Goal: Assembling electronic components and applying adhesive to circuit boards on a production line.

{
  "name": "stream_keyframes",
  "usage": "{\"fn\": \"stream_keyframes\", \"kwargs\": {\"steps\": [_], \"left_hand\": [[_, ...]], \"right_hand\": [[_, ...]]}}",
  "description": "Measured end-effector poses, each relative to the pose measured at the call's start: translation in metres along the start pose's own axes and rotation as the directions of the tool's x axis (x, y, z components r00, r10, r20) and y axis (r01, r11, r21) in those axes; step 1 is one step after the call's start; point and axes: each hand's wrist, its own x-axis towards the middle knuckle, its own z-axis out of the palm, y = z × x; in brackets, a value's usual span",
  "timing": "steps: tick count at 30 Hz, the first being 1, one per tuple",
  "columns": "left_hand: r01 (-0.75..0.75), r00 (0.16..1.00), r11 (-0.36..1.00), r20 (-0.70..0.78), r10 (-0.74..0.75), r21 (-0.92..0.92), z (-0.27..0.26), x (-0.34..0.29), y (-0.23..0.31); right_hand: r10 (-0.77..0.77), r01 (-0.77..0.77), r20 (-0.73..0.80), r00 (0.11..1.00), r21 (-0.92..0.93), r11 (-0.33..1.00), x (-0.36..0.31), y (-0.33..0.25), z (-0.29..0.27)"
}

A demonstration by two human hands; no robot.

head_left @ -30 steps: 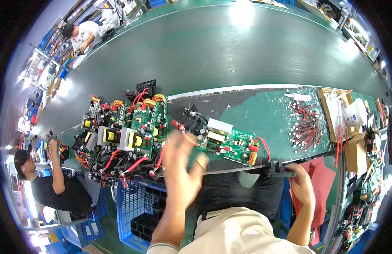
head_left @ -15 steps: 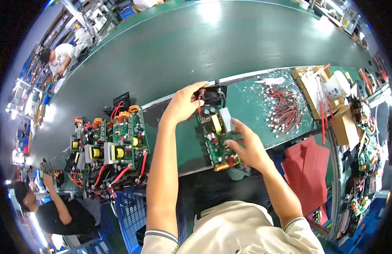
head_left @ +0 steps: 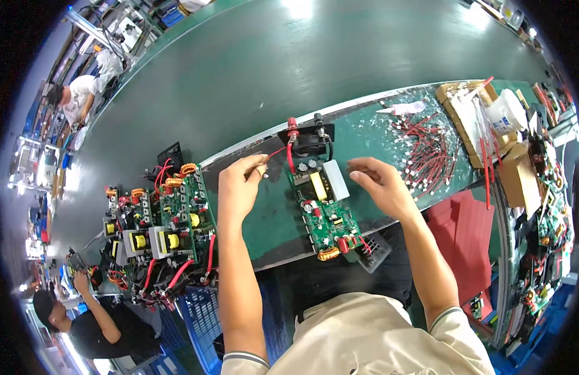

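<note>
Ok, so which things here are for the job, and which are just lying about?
Seem part of the job:
green circuit board
black terminal panel at its far end
thin red wire, pinched by left hand

Seem just lying about:
loose red wires with white plugs
nozzle-tipped bottle
red sheets

A long, glossy dark-green tabletop (head_left: 271,69) spans the room, a round white glare (head_left: 299,7) shining on its far part; a pale, narrow strip (head_left: 239,147) separates it from the nearer green workbench (head_left: 274,219); grey metal-framed shelving (head_left: 36,159) stands far left; blue plastic bins (head_left: 555,312) sit at lower right.
</note>
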Motion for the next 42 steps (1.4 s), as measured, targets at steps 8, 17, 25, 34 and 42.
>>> {"fn": "stream_keyframes", "kwargs": {"steps": [8,17,25,34,42], "left_hand": [[-0.064,0.997,0.950,0.049,0.051,0.305,-0.001,0.012,0.003],[-0.104,0.994,0.979,0.040,0.099,0.176,0.009,0.013,-0.008],[0.152,0.988,0.986,0.011,-0.152,-0.066,0.001,0.045,0.013],[-0.033,0.999,0.987,-0.020,0.030,-0.156,0.034,0.009,0.033],[-0.153,0.983,0.951,-0.138,0.119,-0.269,0.042,-0.006,0.029]], "right_hand": [[-0.034,0.035,-0.030,0.999,0.037,0.999,0.062,-0.007,0.022],[0.499,-0.554,0.341,0.797,0.080,0.829,0.115,-0.047,-0.007],[0.392,-0.455,0.289,0.873,0.196,0.868,0.119,-0.036,-0.002],[0.013,-0.028,0.201,0.980,0.070,0.997,0.105,-0.050,-0.019],[0.314,0.294,0.867,0.387,-0.438,0.850,0.208,-0.155,0.098]]}}
